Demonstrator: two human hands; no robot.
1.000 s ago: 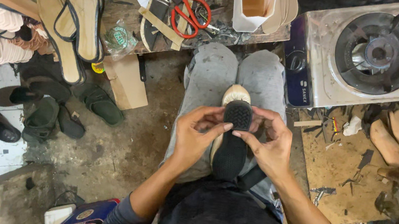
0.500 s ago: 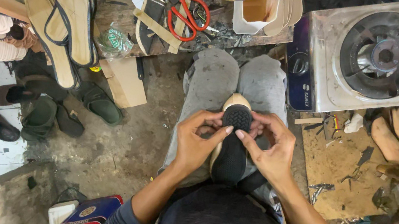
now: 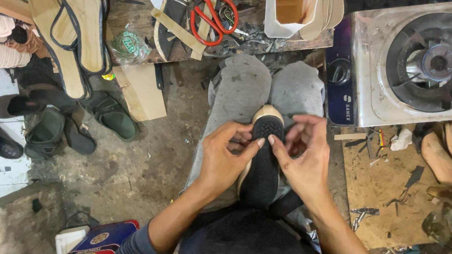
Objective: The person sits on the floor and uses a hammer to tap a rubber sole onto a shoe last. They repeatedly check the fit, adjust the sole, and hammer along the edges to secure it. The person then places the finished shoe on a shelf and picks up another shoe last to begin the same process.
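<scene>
Pinching a black shoe sole, left hand and right hand, stove and scissors beyond.

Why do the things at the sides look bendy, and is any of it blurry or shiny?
In the head view, the wide lens curves the edges, so the stove looks tilted and stretched; the left hand, right hand and black sole in the middle look sharp; the light is soft, with a dull shine on the stove's metal top; the bottom corners are darker and harder to make out.
</scene>
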